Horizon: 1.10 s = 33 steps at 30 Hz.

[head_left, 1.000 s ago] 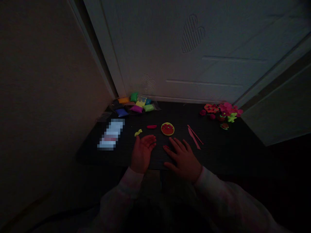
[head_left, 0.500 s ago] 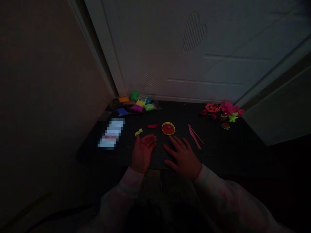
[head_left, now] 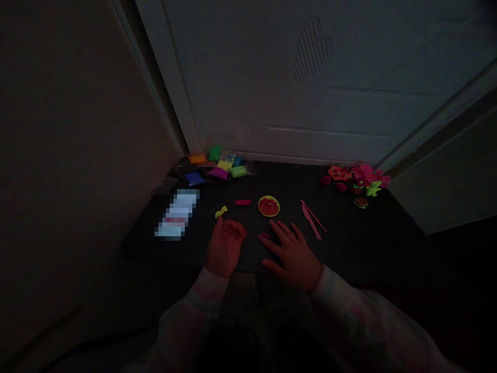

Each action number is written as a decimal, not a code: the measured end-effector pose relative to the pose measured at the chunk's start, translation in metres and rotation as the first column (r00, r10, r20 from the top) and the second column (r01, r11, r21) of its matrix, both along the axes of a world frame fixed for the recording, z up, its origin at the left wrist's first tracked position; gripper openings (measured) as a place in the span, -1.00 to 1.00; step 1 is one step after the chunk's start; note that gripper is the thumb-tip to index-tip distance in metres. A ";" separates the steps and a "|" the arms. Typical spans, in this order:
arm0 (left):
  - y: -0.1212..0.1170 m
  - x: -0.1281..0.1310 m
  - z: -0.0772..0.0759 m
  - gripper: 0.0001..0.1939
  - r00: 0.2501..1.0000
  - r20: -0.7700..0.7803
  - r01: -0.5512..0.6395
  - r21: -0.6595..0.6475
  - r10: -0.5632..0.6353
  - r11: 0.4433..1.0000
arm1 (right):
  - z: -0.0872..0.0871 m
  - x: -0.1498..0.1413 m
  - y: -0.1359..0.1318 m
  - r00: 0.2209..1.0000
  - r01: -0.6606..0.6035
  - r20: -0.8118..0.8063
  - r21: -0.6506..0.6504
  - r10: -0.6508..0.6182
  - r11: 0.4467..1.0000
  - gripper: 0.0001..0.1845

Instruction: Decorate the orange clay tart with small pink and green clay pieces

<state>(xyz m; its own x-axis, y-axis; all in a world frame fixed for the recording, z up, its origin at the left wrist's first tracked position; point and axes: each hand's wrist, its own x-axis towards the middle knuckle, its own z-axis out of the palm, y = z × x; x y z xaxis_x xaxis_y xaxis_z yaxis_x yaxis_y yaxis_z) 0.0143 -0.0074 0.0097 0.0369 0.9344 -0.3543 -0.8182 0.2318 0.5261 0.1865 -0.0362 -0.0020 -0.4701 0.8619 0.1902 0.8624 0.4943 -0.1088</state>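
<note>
Near the lower center of the frame, the left hand (head_left: 225, 251) is turned palm up above the front part of the dark bench (head_left: 349, 248), half open with its fingers loosely curled and nothing in its grasp. To its right in the frame, the right hand (head_left: 295, 256) is palm down with fingers spread, gripping nothing; a small pink piece (head_left: 265, 235) shows at the tip of one of its fingers, seemingly touching it, though the dim light hides the exact contact. Just beyond these fingertips, mid-frame, sits a round yellow-rimmed dish (head_left: 268, 206) with an orange-red filling and darker red bits toward its far side. Left of it lie a red roll (head_left: 243, 202) and a twisted yellow piece (head_left: 221, 212); on the other side are a pink knife (head_left: 311, 221) and a thin pink stick (head_left: 315, 216), close together at their far ends. Colored packets (head_left: 219, 173), with clear plastic around them, are grouped at the bench's far left, and bright flower-like shapes (head_left: 364, 175) at its far right. Both forearms reach in from the bottom edge, in pale patterned sleeves, angled inward.
</note>
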 end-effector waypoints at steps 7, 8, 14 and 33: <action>-0.004 -0.020 0.003 -0.59 1.000 0.013 -0.012 -0.038 0.013 0.999 | 0.002 0.007 -0.002 0.989 0.006 -0.145 0.003 -0.005 1.000 -0.55; -0.003 -0.024 0.003 -0.59 1.000 0.004 -0.028 -0.041 0.028 0.999 | 0.001 0.009 -0.001 0.985 0.023 -0.168 -0.001 -0.023 1.000 -0.56; 0.004 -0.041 0.004 -0.58 0.994 -0.047 -0.104 -0.011 0.104 0.995 | 0.001 0.000 0.011 0.971 0.101 -0.212 -0.047 -0.109 0.994 -0.66; -0.004 -0.032 -0.011 -0.78 0.649 -0.755 0.198 0.286 0.094 0.937 | -0.002 0.013 -0.008 0.995 0.064 -0.080 0.014 -0.062 0.998 -0.60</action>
<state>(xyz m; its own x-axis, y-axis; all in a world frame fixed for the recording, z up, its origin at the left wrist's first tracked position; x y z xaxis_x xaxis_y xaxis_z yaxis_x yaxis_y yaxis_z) -0.0173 -0.0111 -0.0017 -0.0515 0.9982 0.0308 -0.0989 -0.0357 0.9945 0.1992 -0.0438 -0.0043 -0.3977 0.8859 0.2389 0.8810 0.4414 -0.1703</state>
